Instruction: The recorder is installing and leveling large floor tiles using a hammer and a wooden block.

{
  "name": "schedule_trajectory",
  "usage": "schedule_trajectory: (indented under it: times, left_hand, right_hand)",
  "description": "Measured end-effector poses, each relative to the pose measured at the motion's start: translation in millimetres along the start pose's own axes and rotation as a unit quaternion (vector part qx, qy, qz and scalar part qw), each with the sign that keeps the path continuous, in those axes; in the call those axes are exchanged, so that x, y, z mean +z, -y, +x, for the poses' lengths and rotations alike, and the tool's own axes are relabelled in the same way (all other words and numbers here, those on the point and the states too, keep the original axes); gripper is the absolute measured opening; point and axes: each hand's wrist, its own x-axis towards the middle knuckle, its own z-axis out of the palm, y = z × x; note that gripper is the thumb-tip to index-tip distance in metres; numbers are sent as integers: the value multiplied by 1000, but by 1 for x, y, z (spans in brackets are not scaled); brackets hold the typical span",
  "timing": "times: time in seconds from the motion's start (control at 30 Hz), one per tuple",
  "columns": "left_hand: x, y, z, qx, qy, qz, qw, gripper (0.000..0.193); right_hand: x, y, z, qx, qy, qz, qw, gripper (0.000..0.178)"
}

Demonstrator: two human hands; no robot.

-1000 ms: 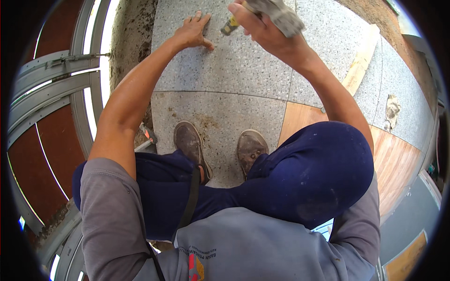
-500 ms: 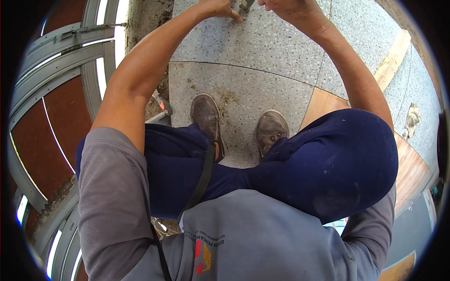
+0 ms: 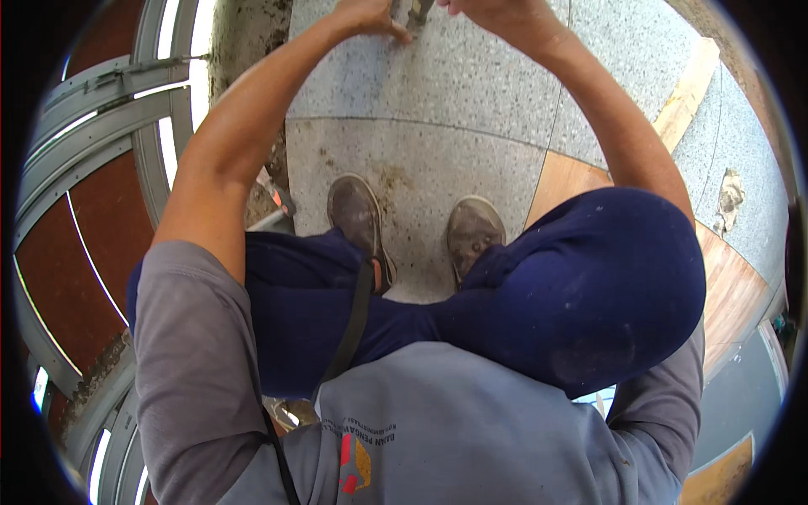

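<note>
Hands are working together at the far edge of the speckled grey floor tiles [image 3: 438,101], nearly out of view at the top. His left hand [image 3: 370,15] is pressing curled fingertips onto the tile beside a small grey-and-yellow tool [image 3: 414,10] standing between both hands. The right hand [image 3: 484,10] is mostly cut off, so I cannot tell how its fingers are set. Judging from this, he is doing well to keep the left fingers steadying close beside the tool while squatting, dusty shoes [image 3: 358,219] planted apart.
</note>
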Motion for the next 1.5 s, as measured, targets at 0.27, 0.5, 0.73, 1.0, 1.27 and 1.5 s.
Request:
schedule_trajectory:
  times: [0.27,0.5,0.73,1.0,1.27,1.5]
  left_hand:
    - [33,13,16,-49,16,42,998,133]
    - [14,7,1,-61,30,23,997,135]
    - [11,7,1,-46,19,-18,999,138]
    - [9,6,4,-43,39,7,998,137]
    - [7,3,5,-44,41,10,998,134]
    - [5,0,5,-48,38,6,998,134]
  right_hand:
    - [-16,-15,15,250,74,560,786,25]
    - [-7,-18,27,263,58,586,764,18]
    - [-4,-20,27,288,65,654,697,25]
    - [7,-22,33,351,51,622,698,34]
    - [12,-30,35,355,47,633,686,38]
    - [21,-31,37,353,12,616,704,36]
